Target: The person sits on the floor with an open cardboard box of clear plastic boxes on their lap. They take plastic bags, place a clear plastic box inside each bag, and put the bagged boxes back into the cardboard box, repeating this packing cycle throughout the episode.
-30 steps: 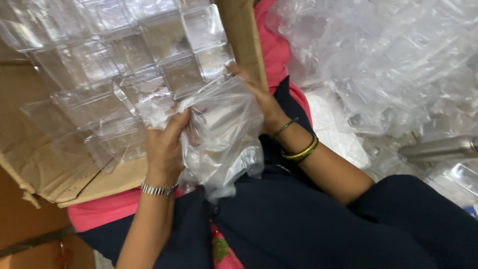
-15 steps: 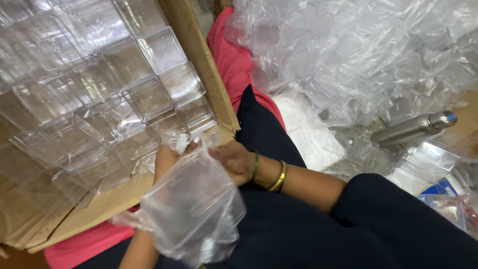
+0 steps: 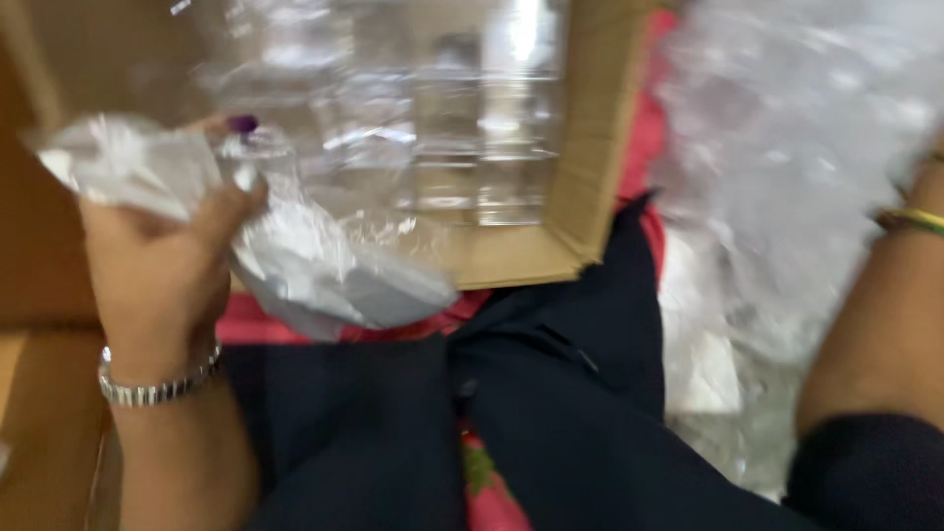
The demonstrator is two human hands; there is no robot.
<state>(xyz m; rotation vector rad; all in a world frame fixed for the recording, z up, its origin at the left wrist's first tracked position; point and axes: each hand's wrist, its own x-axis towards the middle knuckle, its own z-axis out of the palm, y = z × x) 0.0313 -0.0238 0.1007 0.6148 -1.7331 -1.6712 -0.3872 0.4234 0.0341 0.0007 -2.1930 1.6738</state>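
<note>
My left hand (image 3: 162, 261) is closed around a crumpled clear plastic bag (image 3: 305, 261), held up in front of the open cardboard box (image 3: 580, 187). The bag hangs down to the right of my fingers, over my lap. Clear plastic containers (image 3: 442, 118) fill the box, blurred by motion. My right forearm with its yellow bangle (image 3: 910, 218) reaches toward the heap of clear plastic bags (image 3: 787, 147) at the right; the hand itself is out of the picture.
My dark trousers (image 3: 551, 413) fill the lower middle, with red cloth (image 3: 639, 147) beneath the box's edge. A silver bracelet (image 3: 152, 388) circles my left wrist. Brown cardboard lies at the far left.
My right hand let go of the bag and swung right to the heap of bags. My left hand lifted the bag up and left. The view tilted and blurred.
</note>
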